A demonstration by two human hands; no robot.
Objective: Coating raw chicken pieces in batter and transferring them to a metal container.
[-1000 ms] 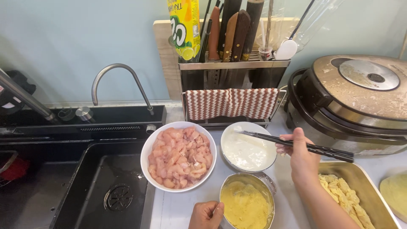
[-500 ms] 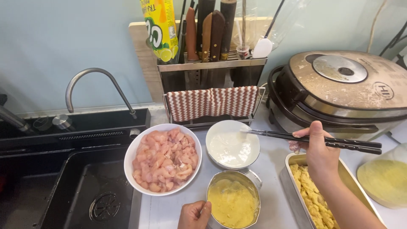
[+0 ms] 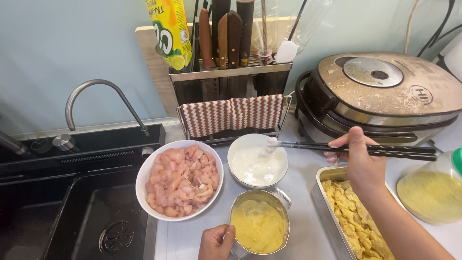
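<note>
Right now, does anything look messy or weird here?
Yes. The big cooker's lid is dusted with pale crumbs or flour, as if coating spilled there. The chopsticks in the right hand carry white batter on their tips.

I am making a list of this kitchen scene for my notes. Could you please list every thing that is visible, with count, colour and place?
Bowl of raw meat pieces: one, white bowl, pink meat, beside the sink.
Bowl of white batter: one, white, centre.
Metal cup of yellow mixture: one, steel, near bottom edge.
Metal tray of coated pieces: one, steel, yellow contents, right.
Chopsticks: one pair, black, tips coated white, at the batter bowl's rim.
Knife rack: one, steel, at the wall.
Striped cloth: one, red and white, hung on rack.
Cooker: one, brown and black, right rear.
Sink: one, black, left.
Faucet: one, steel.
Left hand: on the cup.
Right hand: holding chopsticks.
</note>
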